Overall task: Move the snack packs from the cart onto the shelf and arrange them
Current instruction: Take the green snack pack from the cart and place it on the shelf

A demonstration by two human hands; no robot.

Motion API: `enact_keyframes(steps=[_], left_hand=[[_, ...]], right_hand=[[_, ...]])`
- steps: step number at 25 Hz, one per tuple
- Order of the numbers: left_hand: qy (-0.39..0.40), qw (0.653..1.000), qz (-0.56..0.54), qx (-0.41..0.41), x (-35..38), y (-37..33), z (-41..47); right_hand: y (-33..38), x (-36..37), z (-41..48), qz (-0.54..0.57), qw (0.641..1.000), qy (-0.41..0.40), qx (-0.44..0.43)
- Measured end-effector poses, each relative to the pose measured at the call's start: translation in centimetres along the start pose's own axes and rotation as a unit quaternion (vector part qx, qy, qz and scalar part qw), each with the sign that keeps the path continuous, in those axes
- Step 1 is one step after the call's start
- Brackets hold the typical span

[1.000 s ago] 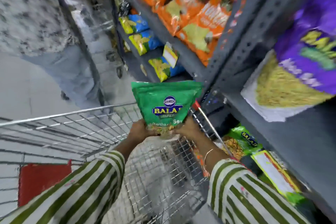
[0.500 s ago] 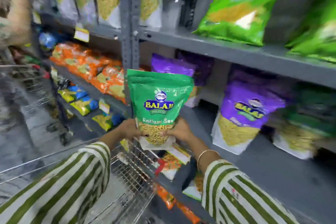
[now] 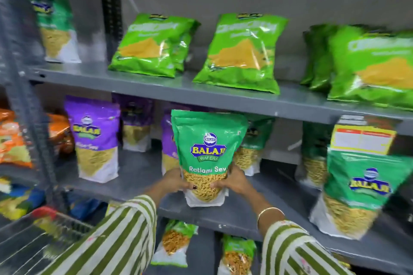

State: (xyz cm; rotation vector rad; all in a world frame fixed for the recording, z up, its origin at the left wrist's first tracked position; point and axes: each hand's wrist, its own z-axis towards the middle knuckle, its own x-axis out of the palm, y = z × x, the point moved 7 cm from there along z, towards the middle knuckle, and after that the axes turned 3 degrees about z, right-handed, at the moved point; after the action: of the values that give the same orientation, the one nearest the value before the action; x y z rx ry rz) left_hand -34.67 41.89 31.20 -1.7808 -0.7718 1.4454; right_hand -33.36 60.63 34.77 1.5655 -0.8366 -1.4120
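A green Ratlami Sev snack pack (image 3: 206, 145) stands upright over the front of the grey middle shelf (image 3: 138, 176); a second pack's edge shows just behind it. My left hand (image 3: 173, 179) grips its lower left side and my right hand (image 3: 233, 179) its lower right side. Whether its base touches the shelf I cannot tell. The wire cart (image 3: 44, 236) with a red handle is at the bottom left.
Purple packs (image 3: 93, 138) stand left on the same shelf, more green Sev packs (image 3: 355, 190) to the right and behind. Light green bags (image 3: 241, 51) lie on the upper shelf. A yellow price label (image 3: 362, 140) hangs at right. Orange packs (image 3: 13, 140) sit beyond the upright post.
The view swung from the cart up to the shelves. Both hands carried the green pack from above the cart to the middle shelf, between the purple and green packs.
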Motion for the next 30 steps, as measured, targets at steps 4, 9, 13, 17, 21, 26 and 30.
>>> enact_keyframes(steps=[4, 9, 13, 17, 21, 26, 30], left_hand=[[0.084, 0.996, 0.029, 0.022, 5.2, -3.2, 5.2], [0.059, 0.993, 0.098, -0.011, 7.5, -3.0, 9.1], [0.049, 0.990, 0.127, -0.023, 8.1, -1.9, 9.5], [0.082, 0.996, 0.019, -0.015, 9.1, -2.0, 8.8], [0.055, 0.997, -0.055, -0.024, 10.2, -1.8, 8.3], [0.037, 0.998, -0.041, -0.004, 12.4, -3.7, 7.1], [0.024, 0.999, -0.041, 0.000, 13.4, -4.3, 6.8]], right_hand=[[-4.5, -5.3, 0.5, 0.025, 0.996, -0.063, 0.049], [-8.0, -7.2, 2.3, 0.037, 0.991, -0.096, 0.083], [-9.2, -7.1, 2.8, 0.047, 0.990, -0.102, 0.086], [-9.6, -6.7, 2.1, 0.078, 0.992, -0.064, 0.081], [-10.2, -6.7, 1.7, 0.074, 0.990, -0.077, 0.089], [-10.3, -9.0, -0.9, 0.043, 0.989, -0.093, 0.109], [-10.9, -9.9, -1.6, 0.047, 0.990, -0.095, 0.097]])
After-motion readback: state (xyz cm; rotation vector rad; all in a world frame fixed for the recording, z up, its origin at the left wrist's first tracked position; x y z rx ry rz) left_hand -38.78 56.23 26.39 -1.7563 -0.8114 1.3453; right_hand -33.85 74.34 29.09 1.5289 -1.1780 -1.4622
